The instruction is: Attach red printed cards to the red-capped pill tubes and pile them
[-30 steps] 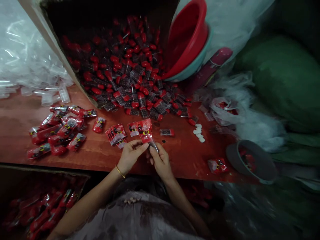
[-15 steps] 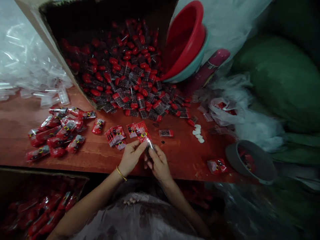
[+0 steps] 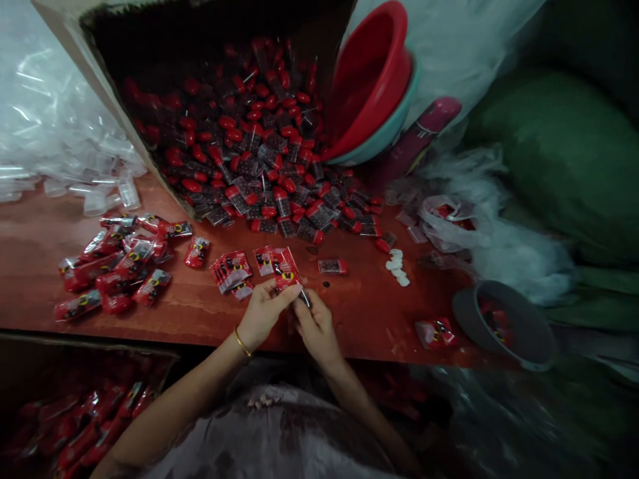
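Note:
My left hand (image 3: 264,311), with a gold bangle at the wrist, is closed on a red printed card or sleeve (image 3: 286,266) that sticks up past the fingertips. Beside it, my right hand (image 3: 318,327) pinches a small dark, shiny container (image 3: 304,298), mostly hidden by the fingers. The two hands nearly meet at the card's lower end. Just left of them lie a fanned stack of red printed cards (image 3: 232,269) and another red card (image 3: 263,259). A clear, dark-filled container with a red cap (image 3: 332,266) rests to the right.
A tipped cardboard box (image 3: 134,150) spills many red-capped containers (image 3: 269,156). Wrapped red packs (image 3: 122,265) pile up at left, near clear plastic cups (image 3: 97,196). Red (image 3: 397,40) and teal basins (image 3: 367,150) lean by the box. A grey bowl (image 3: 464,313) sits at right.
The card in my left hand has shifted slightly down, and my fingers have moved closer over its lower end. Both hands still hold their pieces.

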A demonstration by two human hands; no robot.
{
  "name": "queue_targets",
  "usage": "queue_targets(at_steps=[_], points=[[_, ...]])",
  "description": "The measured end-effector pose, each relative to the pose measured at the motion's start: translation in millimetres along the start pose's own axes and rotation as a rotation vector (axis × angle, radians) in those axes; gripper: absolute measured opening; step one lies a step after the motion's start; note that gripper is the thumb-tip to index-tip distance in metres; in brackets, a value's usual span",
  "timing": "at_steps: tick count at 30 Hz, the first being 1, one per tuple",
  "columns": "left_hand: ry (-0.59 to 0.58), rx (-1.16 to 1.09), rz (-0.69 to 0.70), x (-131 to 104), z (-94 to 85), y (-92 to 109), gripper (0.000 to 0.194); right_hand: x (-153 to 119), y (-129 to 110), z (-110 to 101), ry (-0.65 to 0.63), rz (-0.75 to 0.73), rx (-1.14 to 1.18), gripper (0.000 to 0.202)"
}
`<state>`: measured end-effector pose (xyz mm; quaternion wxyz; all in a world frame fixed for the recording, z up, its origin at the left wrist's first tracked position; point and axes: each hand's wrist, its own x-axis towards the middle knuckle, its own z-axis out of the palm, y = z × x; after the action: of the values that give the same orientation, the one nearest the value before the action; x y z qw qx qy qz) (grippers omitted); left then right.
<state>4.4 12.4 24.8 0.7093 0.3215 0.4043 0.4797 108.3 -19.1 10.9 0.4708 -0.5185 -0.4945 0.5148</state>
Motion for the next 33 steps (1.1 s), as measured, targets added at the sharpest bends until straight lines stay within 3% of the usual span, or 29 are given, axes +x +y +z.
queue_targets(at_steps=[4,8,11,14,18,22,29,33], points=[[0.050,-0.016,-0.011,-4,-0.2,-9,0.036,-1,0,2,-0.039,0.086,0.152,0.029],[0.110,-0.023,0.026,-7,0.7,-16,0.040,0,2,0,-0.009,0.034,0.070,0.029],[0.064,-0.025,-0.009,-7,-0.1,-16,0.040,4,3,-2,-0.018,0.008,0.011,0.028],[0.043,-0.080,-0.009,-4,-2.6,-9,0.038,8,3,-4,-0.110,0.029,-0.001,0.027],[0.120,-0.107,0.011,2,-4.4,6,0.036,8,0,-7,-0.254,0.109,0.176,0.030],[0.180,-0.139,0.028,4,-3.7,6,0.035,4,2,-11,-0.160,0.102,0.218,0.031],[0.064,-0.109,-0.005,-2,-3.5,-5,0.036,12,6,1,-0.042,0.079,0.079,0.030],[0.219,-0.003,0.112,-2,-32.3,18,0.035,22,7,8,0.016,-0.024,-0.131,0.027]])
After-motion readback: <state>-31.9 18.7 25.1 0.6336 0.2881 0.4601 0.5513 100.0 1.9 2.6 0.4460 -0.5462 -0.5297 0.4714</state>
